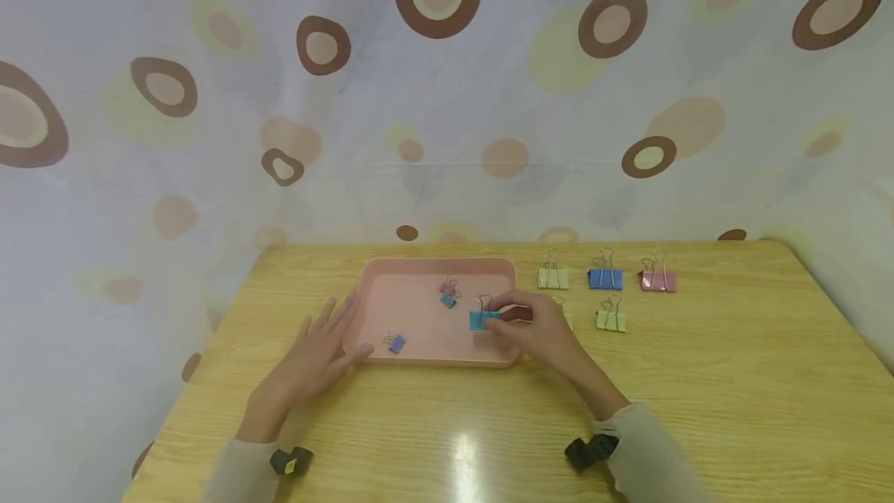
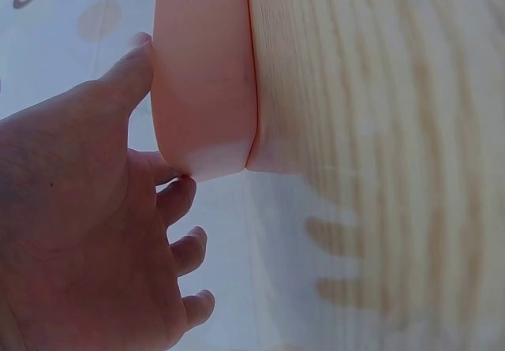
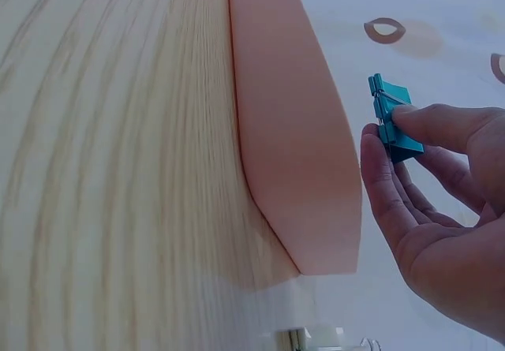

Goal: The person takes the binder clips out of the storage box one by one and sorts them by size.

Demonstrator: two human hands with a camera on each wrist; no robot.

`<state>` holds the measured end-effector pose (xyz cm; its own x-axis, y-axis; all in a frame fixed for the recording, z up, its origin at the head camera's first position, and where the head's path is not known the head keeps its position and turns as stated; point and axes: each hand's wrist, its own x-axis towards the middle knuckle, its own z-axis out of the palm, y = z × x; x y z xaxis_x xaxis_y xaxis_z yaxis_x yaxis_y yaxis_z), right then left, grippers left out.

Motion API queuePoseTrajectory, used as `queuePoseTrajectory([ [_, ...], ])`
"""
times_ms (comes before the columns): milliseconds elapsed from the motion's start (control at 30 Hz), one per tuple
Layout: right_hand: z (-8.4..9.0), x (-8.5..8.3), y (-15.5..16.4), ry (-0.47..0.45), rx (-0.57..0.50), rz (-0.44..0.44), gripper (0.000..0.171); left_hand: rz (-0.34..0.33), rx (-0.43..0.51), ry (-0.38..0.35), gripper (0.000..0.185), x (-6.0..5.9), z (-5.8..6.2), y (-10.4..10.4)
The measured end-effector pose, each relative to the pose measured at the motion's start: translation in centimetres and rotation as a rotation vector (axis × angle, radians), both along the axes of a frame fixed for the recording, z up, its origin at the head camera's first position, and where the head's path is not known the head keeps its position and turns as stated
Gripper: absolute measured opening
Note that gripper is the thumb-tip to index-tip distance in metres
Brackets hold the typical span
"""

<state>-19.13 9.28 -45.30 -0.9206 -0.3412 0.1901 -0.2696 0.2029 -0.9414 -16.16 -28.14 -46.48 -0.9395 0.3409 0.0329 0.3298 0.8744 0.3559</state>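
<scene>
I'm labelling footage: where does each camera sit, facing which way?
Head: on the head, facing forward and down at the pink tray; left hand, right hand, sleeves show.
Left wrist: worn there, facing the tray's outside; left hand shows.
Right wrist: worn there, facing the tray's outside; right hand pinches the teal binder clip.
Head and right wrist share that clip.

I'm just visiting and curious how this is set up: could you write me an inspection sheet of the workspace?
Surface: wood-grain table.
Job's things: pink tray with three small clips inside; five larger clips to its right, one partly hidden by the right hand.
Clutter: nothing seen.
Hands: left hand touches the tray; right hand pinches a teal clip over it.
Cables: nothing seen.
Surroundings: pale backdrop with brown rings and spots.
</scene>
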Motion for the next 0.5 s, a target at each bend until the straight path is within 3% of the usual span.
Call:
queuePoseTrajectory([
  [500,0.8,0.9,5.2,0.058,0.074,-0.087,0.02,-0.01,-0.001,-0.007,0.081,0.1,0.3,0.0],
])
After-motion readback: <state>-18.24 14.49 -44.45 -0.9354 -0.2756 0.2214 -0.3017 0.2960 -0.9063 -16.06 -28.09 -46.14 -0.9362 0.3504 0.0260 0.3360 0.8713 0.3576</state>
